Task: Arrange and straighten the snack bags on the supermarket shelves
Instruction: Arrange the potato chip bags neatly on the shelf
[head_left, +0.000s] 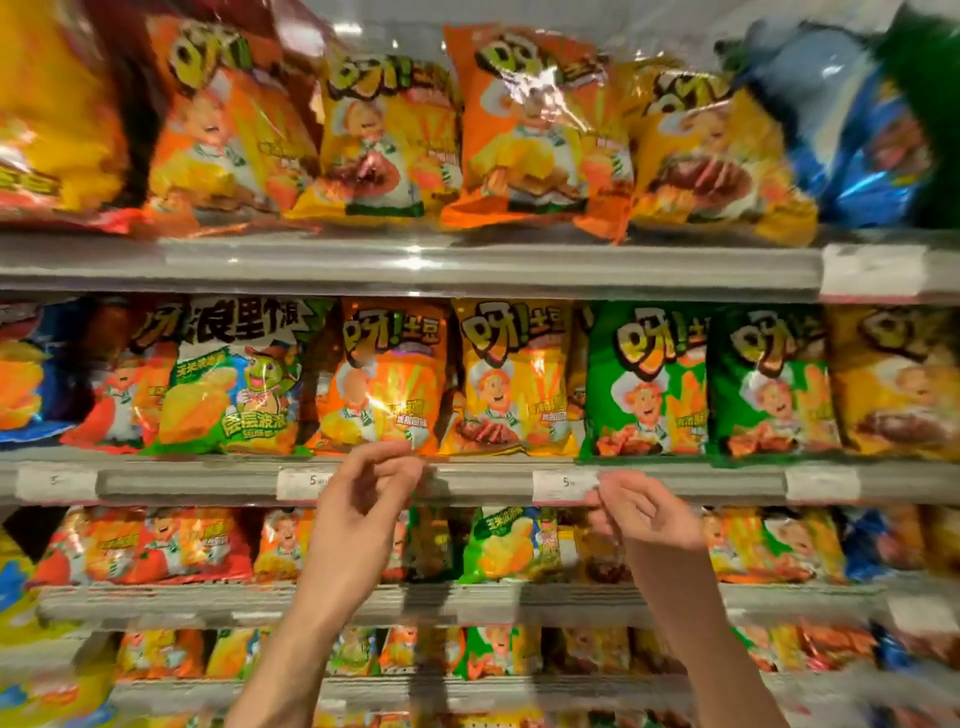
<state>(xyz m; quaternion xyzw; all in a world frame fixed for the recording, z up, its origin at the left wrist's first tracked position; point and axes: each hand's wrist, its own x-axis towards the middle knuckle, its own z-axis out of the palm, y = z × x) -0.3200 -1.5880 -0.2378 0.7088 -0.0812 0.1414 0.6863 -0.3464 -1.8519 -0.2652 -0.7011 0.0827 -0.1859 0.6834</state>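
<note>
So the person's standing right up against the snack aisle with both arms raised to the middle shelf (467, 480). Left hand (363, 499) has its fingers loosely curled, tips right at the bottom edge of the orange bag (384, 379), looks like it's touching or about to pinch the lower seam, but honestly I can't tell if it actually has hold of anything. Right hand (639, 512) is relaxed, fingers half curled and holding nothing, hovering in front of the shelf rail just beside a white price tag (563, 486).

The bags on that shelf stand mostly upright: the orange one, a yellow bag (511, 379) touching it on the right, then 2 green bags (644, 384) side by side. To the left, a green wavy-chip bag (234, 379) overlaps its neighbours and looks out of line. The top shelf row (530, 130) leans all over the place.

My guess is they're between bags, about to square up the orange one. Next move needs a light pinch on the bottom corners and a nudge back so it faces front, without crushing it or tipping the yellow one.
</note>
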